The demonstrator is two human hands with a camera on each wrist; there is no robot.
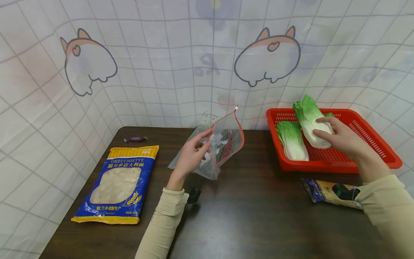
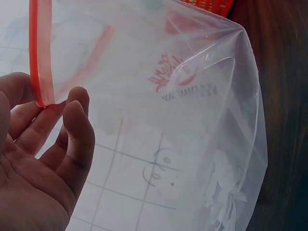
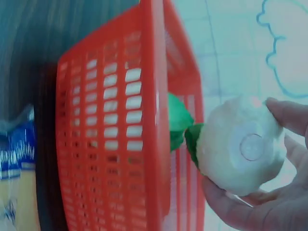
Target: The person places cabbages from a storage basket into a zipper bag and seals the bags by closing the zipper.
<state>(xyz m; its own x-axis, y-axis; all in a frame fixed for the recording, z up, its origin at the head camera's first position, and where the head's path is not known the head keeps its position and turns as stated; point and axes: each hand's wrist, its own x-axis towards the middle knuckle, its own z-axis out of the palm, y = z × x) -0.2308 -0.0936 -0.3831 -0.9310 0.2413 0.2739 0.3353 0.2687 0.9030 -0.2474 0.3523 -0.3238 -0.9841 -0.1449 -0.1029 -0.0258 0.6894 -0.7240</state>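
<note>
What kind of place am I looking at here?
Probably a staged tabletop corner for handling groceries: wrinkled, grid-printed sheeting hangs behind a dark table, and a red basket holds leafy cabbage.

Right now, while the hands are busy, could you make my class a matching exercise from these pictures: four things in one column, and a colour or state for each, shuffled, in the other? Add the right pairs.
Things
1. Bag
2. Pasta
3. Sweet
4. Cabbage in the basket, not in a hand

Colours and states
A. Small and purple, lying beyond item 2
B. Green and white, lying beside the one the right hand grips
C. Clear with a red edge, held by the left hand
D. In a blue and yellow packet

Right pairs: 1-C, 2-D, 3-A, 4-B
</note>
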